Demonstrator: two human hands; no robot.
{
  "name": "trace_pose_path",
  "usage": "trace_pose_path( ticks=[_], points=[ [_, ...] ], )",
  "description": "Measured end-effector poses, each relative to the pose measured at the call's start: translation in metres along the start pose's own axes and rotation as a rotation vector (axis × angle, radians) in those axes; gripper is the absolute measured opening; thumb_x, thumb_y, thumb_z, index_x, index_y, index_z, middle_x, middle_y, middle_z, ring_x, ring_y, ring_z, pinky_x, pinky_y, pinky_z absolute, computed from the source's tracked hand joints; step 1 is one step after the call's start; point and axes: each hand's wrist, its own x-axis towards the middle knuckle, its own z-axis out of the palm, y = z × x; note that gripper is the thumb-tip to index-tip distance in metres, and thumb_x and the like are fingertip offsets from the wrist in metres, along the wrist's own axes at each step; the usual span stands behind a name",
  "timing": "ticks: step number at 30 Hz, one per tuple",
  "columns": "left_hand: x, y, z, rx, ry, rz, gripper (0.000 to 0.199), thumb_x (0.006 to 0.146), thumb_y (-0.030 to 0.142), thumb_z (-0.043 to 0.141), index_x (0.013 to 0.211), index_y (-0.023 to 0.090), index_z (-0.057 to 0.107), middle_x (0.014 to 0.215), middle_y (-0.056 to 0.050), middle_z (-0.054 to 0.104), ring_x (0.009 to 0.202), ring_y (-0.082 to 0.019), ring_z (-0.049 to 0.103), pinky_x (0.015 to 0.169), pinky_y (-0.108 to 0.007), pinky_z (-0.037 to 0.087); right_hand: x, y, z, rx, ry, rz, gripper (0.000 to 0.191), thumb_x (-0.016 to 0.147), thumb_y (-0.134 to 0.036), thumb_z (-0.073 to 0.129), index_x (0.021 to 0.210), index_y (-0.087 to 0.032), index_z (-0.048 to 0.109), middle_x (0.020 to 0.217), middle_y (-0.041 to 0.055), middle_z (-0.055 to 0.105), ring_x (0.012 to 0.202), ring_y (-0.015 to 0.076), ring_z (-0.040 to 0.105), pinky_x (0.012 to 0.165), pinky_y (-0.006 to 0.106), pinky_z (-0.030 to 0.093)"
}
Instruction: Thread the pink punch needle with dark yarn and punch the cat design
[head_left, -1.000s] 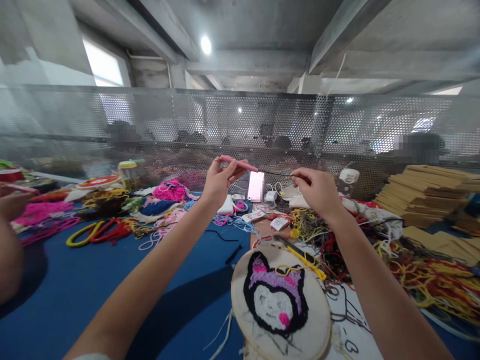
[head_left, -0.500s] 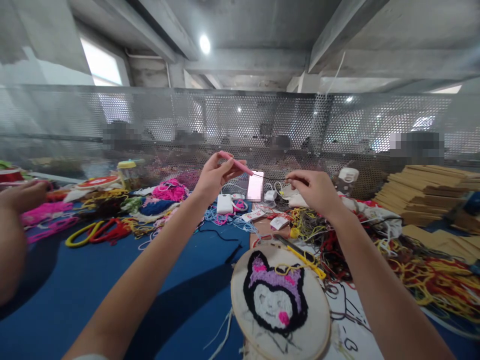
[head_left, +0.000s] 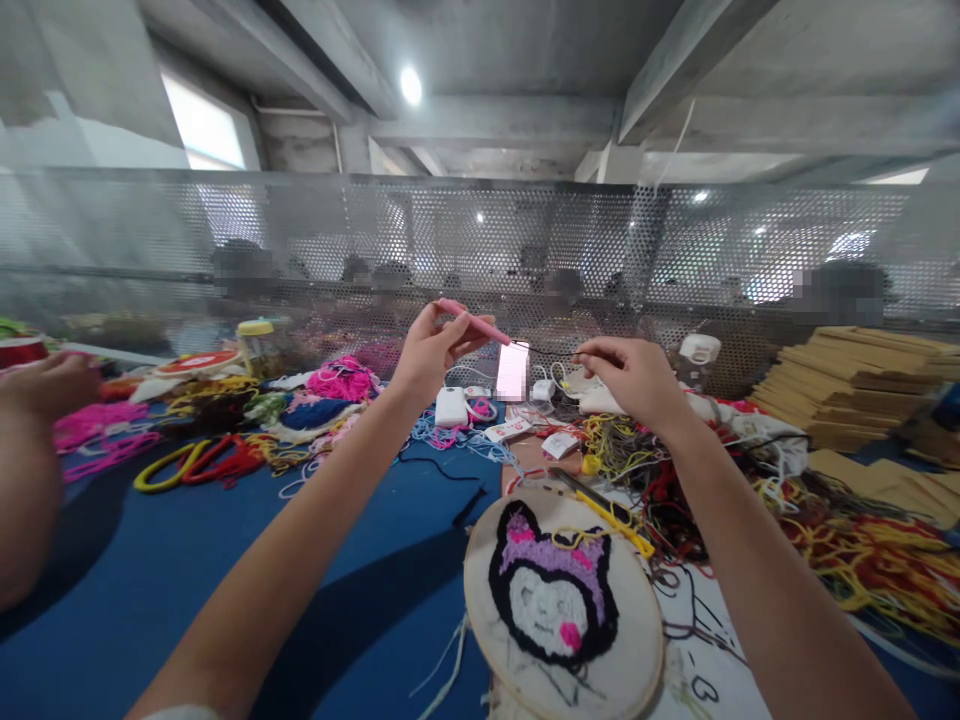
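Observation:
Raised above the table, my left hand [head_left: 435, 350] is closed around a pink pen-like tool [head_left: 475, 322] that points right and slightly down. Dark yarn [head_left: 547, 350] stretches from the tool's tip to my right hand [head_left: 626, 372], whose fingers pinch its other end. Below both hands lies a round embroidery hoop [head_left: 487, 665] with a cloth bearing a black, purple and white eared face [head_left: 551, 590]. A yellow tool [head_left: 615, 518] rests at the hoop's upper right edge, beside a dark pen-like item.
A phone [head_left: 512, 371] stands lit behind my hands. Tangled yarn [head_left: 660, 480] and stacked brown cardboard [head_left: 832, 385] lie right; pink yarn [head_left: 341, 380] and a yellow-lidded jar [head_left: 257, 350] lie left. Another person's hand [head_left: 56, 385] is at far left. A perforated screen [head_left: 450, 225] stands behind.
The pink tool's tip has shifted slightly right and up. My right hand has barely moved, and the yarn is still stretched between both hands.

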Motion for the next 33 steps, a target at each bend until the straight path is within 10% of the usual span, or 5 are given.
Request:
trace_pose_path(
  ticks=[16, 33],
  points=[
    [0.001, -0.008, 0.004, -0.170, 0.144, -0.062, 0.020, 0.086, 0.011, 0.048, 0.067, 0.016, 0.049, 0.086, -0.009, 0.071, 0.090, -0.016, 0.066, 0.089, -0.028, 0.048, 0.000, -0.002, 0.004, 0.089, 0.063, -0.023, 0.016, 0.078, -0.023, 0.055, 0.079, -0.016, 0.069, 0.062, 0.0020, 0.065, 0.055, 0.0135, 0.056, 0.055, 0.025, 0.040],
    [-0.004, -0.005, 0.011, 0.153, 0.085, 0.280, 0.013, 0.082, 0.017, 0.056, 0.079, 0.020, 0.044, 0.075, -0.002, 0.067, 0.081, -0.018, 0.068, 0.079, -0.034, 0.053, -0.001, -0.007, 0.001, -0.066, 0.002, -0.055, 0.018, 0.076, -0.019, 0.053, 0.078, -0.016, 0.071, 0.061, 0.0030, 0.067, 0.058, 0.0167, 0.061, 0.057, 0.027, 0.041]
  ],
)
